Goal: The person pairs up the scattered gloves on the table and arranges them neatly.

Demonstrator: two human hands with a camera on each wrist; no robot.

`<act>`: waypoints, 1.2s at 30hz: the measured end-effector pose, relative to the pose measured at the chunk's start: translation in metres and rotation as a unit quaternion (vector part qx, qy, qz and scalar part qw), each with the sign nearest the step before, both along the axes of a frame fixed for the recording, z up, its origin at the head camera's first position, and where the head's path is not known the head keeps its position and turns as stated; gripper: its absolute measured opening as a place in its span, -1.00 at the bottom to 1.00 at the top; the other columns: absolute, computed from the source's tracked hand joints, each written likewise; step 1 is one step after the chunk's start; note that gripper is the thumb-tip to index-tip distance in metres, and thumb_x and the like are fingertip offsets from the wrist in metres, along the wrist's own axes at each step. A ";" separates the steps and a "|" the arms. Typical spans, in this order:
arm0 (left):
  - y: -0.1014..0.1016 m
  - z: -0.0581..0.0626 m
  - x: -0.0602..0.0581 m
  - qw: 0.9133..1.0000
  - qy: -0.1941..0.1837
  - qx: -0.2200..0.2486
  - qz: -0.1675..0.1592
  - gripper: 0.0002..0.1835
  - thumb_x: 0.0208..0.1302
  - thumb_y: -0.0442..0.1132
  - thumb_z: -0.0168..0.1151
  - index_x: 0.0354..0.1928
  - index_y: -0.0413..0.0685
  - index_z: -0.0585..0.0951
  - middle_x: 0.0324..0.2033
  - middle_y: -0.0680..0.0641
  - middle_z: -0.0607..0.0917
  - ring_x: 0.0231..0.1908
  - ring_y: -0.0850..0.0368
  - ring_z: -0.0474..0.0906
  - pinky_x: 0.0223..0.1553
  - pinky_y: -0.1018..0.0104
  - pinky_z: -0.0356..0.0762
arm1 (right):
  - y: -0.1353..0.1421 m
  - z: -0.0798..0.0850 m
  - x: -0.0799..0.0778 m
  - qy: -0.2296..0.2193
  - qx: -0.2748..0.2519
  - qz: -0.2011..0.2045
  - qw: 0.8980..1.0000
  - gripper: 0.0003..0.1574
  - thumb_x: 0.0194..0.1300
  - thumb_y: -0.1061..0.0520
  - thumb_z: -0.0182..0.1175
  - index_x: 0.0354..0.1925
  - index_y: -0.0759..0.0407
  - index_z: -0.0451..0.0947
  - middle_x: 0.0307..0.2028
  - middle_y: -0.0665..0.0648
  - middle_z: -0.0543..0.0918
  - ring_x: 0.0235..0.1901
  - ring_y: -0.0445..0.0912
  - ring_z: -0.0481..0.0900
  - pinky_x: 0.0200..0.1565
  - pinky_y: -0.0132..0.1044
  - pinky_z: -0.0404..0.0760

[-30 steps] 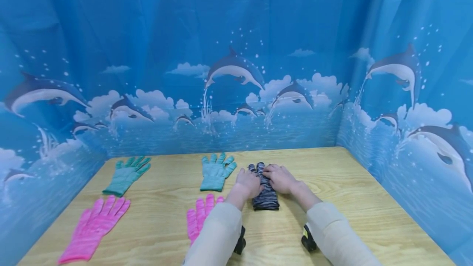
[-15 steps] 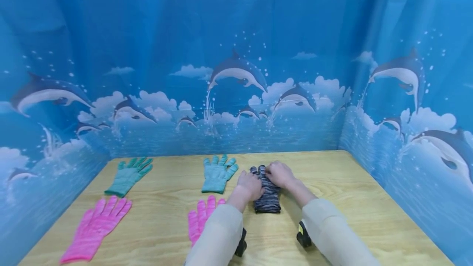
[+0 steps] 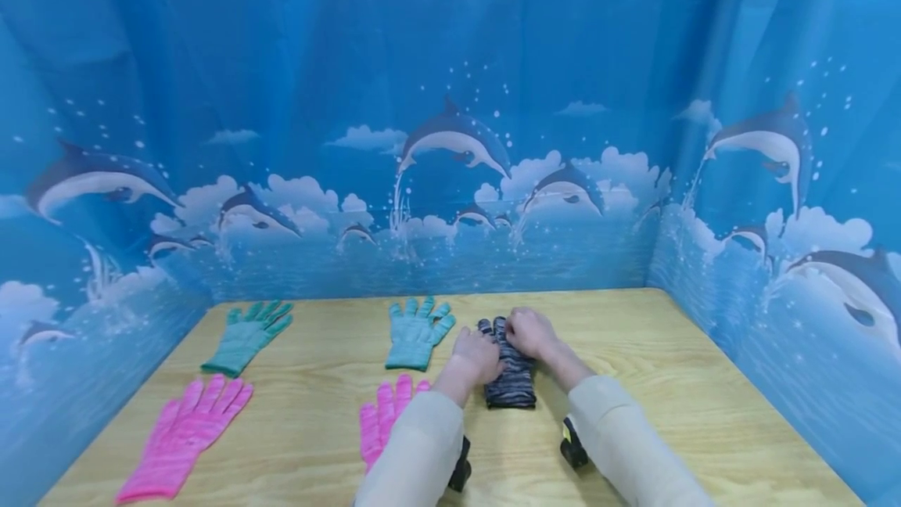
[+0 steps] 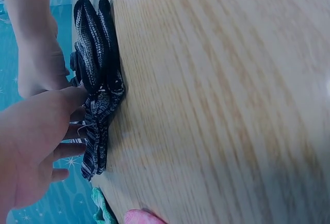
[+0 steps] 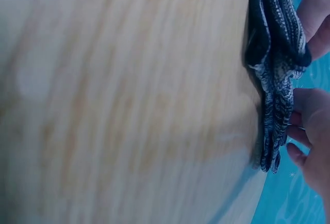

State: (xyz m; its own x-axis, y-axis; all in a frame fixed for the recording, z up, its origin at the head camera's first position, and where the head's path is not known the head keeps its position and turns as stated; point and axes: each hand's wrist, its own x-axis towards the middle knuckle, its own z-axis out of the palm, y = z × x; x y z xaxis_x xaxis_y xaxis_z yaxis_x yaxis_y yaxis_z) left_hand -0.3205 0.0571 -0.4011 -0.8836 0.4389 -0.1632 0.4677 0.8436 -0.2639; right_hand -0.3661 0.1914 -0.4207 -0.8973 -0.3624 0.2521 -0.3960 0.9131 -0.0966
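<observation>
- Head view: the striped glove point(image 3: 510, 390) is lying on the table point(image 3: 317, 405) between the two hands, with its cuff facing the near side and its fingers pointing toward the curtain point(image 3: 338, 100).
- The left hand point(image 3: 476, 354) is resting at the left edge of the striped glove. In the left wrist view, its thumb is touching the fabric, and its other visible fingers are standing a little apart. Whether they are pinching the fabric, I cannot tell.
- The right hand point(image 3: 531, 332) is curling its fingers at the far end of the striped glove. It is pinching the fabric there and covering some of the glove's fingers.
- In both wrist views, the striped glove is showing several folds.
- The middle green glove point(image 3: 411, 346) is lying near the left hand, its fingers spreading; the left green glove point(image 3: 242, 343) is lying well apart, by the far left corner.
- The left pink glove point(image 3: 184, 436) is lying closer to the near side, while the left sleeve point(image 3: 418, 448) is partly covering the middle pink glove point(image 3: 378, 421).
- Behind the table, the curtain is showing dolphins point(image 3: 456, 134) and clouds point(image 3: 626, 170).
</observation>
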 end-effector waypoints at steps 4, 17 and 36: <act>0.000 0.002 0.002 1.000 0.002 0.004 0.000 -0.51 0.36 0.20 -0.15 0.15 0.17 0.52 0.17 0.10 0.47 0.19 0.12 0.32 0.21 0.12 0.15 | 0.001 0.001 0.002 0.047 0.012 0.024 0.999 -0.92 0.09 0.23 0.23 -0.52 0.14 0.58 -0.46 0.07 0.52 -0.35 0.01 0.50 -0.32 -0.12 0.51; -0.001 0.005 0.005 1.000 -0.008 0.007 -0.001 -0.52 0.36 0.18 -0.14 0.18 0.18 0.49 0.20 0.11 0.44 0.23 0.12 0.28 0.22 0.13 0.13 | 0.004 -0.003 0.004 0.024 0.015 0.056 0.998 -0.92 0.14 0.22 0.23 -0.39 0.15 0.67 -0.41 0.12 0.57 -0.30 0.05 0.51 -0.23 -0.05 0.50; -0.003 0.003 0.003 1.000 0.005 0.003 -0.002 -0.51 0.36 0.20 -0.14 0.20 0.20 0.47 0.20 0.12 0.43 0.23 0.12 0.27 0.22 0.12 0.13 | 0.017 0.002 0.014 -0.023 -0.065 0.085 0.994 -0.67 0.22 0.33 0.03 -0.06 0.30 0.58 -0.07 0.24 0.61 -0.01 0.16 0.50 0.05 0.04 0.41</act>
State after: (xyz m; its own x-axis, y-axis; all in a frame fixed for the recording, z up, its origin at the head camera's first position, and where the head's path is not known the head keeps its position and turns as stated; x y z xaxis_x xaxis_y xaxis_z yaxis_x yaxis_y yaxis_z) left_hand -0.3170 0.0545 -0.3977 -0.8830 0.4441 -0.1520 0.4693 0.8431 -0.2624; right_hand -0.3524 0.2084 -0.4191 -0.8378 -0.4767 0.2662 -0.5355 0.8125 -0.2304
